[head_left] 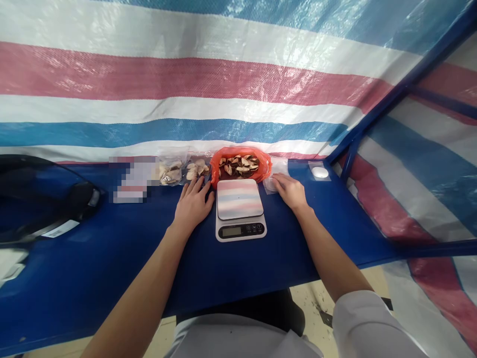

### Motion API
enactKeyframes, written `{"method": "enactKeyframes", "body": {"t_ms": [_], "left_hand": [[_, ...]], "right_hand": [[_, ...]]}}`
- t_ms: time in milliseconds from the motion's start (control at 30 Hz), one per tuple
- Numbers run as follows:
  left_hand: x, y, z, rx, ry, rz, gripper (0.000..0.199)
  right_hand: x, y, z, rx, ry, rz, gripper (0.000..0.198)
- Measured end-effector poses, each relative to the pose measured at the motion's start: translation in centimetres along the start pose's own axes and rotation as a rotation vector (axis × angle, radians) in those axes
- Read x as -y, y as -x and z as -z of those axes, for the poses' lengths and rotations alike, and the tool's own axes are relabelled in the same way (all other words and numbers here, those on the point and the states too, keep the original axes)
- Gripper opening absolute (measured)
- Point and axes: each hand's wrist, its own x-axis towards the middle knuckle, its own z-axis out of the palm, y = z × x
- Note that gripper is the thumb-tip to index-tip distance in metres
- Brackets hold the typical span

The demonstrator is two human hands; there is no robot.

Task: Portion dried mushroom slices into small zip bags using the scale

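Observation:
My left hand (193, 203) lies open on the blue table, fingers spread, its tips at the lower edge of a clear bag of pale dried slices (197, 169). An orange plastic bag (269, 166) stands with its mouth spread, showing dark-edged dried slices (242, 165) inside. In front of it, between my hands, is a white kitchen scale (239, 201) with nothing on its plate; its display looks blank. To the right, my right hand (289, 191) rests with fingers extended on some clear plastic bags (270, 185); the undersides of its fingers are hidden.
Another clear bag of pale slices (170, 173) lies farther left, beside a blurred-out paper (130, 181). Black headgear with a strap (80, 201) sits at the left. A small bag with a white round object (320, 172) is at the right. Striped sheeting (208, 79) hangs behind the table (130, 263).

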Motion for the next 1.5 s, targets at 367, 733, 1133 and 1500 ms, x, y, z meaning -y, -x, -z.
{"method": "enactKeyframes", "body": {"t_ms": [367,733,1133,1500], "left_hand": [[0.3,-0.1,0.0,-0.096,0.119,0.044,0.044],[0.0,-0.4,1.3,-0.276,0.444,0.108,0.04],[-4.9,-2.3,4.0,-0.095,1.035,0.112,0.045],[-7.1,-4.1,4.5,0.383,1.632,0.28,0.038]], "right_hand": [[-0.2,0.1,0.7,-0.182,-0.266,-0.087,0.035],[0.4,-0.1,2.4,-0.262,-0.65,-0.301,0.04],[4.4,-1.6,5.3,-0.281,-1.031,-0.347,0.035],[10.3,-2.6,3.8,-0.035,-1.453,-0.393,0.029]]}}
